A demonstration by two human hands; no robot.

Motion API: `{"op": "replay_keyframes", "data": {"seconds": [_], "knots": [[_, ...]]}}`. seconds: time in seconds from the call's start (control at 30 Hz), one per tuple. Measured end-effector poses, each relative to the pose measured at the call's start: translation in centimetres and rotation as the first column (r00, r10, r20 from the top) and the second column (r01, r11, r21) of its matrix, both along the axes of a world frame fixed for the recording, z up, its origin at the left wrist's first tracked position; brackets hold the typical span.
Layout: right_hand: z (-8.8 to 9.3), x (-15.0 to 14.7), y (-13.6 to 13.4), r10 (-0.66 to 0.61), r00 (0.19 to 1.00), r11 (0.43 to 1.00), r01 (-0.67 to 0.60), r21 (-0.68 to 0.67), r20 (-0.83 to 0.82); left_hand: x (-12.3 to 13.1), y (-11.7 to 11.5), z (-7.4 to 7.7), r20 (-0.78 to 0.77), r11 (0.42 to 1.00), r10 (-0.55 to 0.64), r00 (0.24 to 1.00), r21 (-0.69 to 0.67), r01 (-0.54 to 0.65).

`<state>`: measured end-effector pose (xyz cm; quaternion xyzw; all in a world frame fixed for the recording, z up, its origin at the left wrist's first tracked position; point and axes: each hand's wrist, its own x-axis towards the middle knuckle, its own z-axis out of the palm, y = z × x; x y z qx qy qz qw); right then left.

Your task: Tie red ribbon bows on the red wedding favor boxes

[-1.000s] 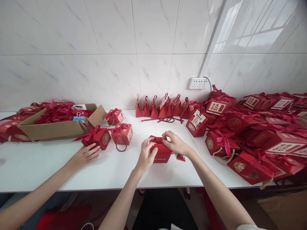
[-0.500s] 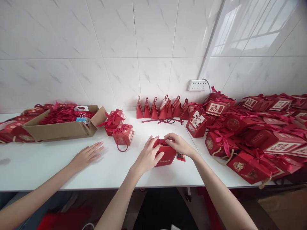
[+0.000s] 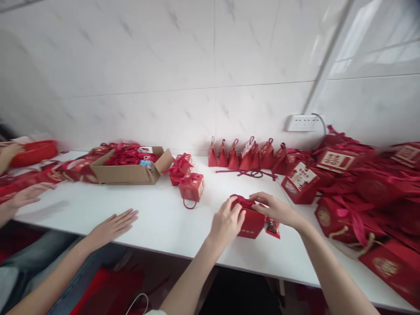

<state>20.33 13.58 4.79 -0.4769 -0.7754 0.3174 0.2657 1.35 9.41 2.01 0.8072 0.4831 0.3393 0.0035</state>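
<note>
The red box [image 3: 252, 223] sits on the white table [image 3: 157, 232] between the person's two hands, just right of the left hand [image 3: 225, 222] and just left of and below the right hand [image 3: 275, 211]. The left hand is clamped on it, thumb against the front face and fingers bent over the near left part of the top edge; the right hand has its fingers curled at the top right edge — whether they pinch it I cannot tell. Dark red material shows at the top of the box between the fingers, though what it is stays unclear. Just below the right hand, touching or very near the box, lies a small red packet [image 3: 273, 228]. Well to the left of the left hand stands an open cardboard box [image 3: 123, 175], heaped with red ribbons [image 3: 126, 158] and holding something pale blue at its right end. Nearer that hand, beyond it and to the left, are two ribbon-tied boxes [image 3: 193, 188], one behind the other. Straight beyond both hands runs a row of small peaked boxes [image 3: 233, 158], and to the right of the right hand rises a pile of red gift boxes [image 3: 377, 183] — a co-worker's hand [image 3: 113, 227] rests flat, well left of the left hand
</note>
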Motion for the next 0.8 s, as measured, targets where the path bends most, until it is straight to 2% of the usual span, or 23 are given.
{"op": "replay_keyframes", "data": {"seconds": [0.13,0.23,0.63,0.8], "knots": [[-0.3,0.7,0.5,0.108,0.993,0.994,-0.107,-0.039,0.038,0.1,-0.2,-0.6,0.001,0.998,0.039,0.999,0.045,-0.039],[-0.3,1.0,0.6,0.147,0.987,0.987,-0.142,-0.076,0.065,0.2,-0.4,-1.0,0.003,0.996,0.063,0.998,0.070,-0.063],[1.3,-0.1,-0.2,0.105,0.990,0.994,-0.103,-0.027,0.097,1.6,-1.4,-1.1,-0.080,0.977,0.210,0.974,-0.015,-0.212],[1.0,-0.2,-0.6,0.041,0.996,0.999,-0.043,0.019,0.077,1.0,-1.3,-0.9,0.029,0.989,0.146,0.989,-0.013,-0.145]]}}
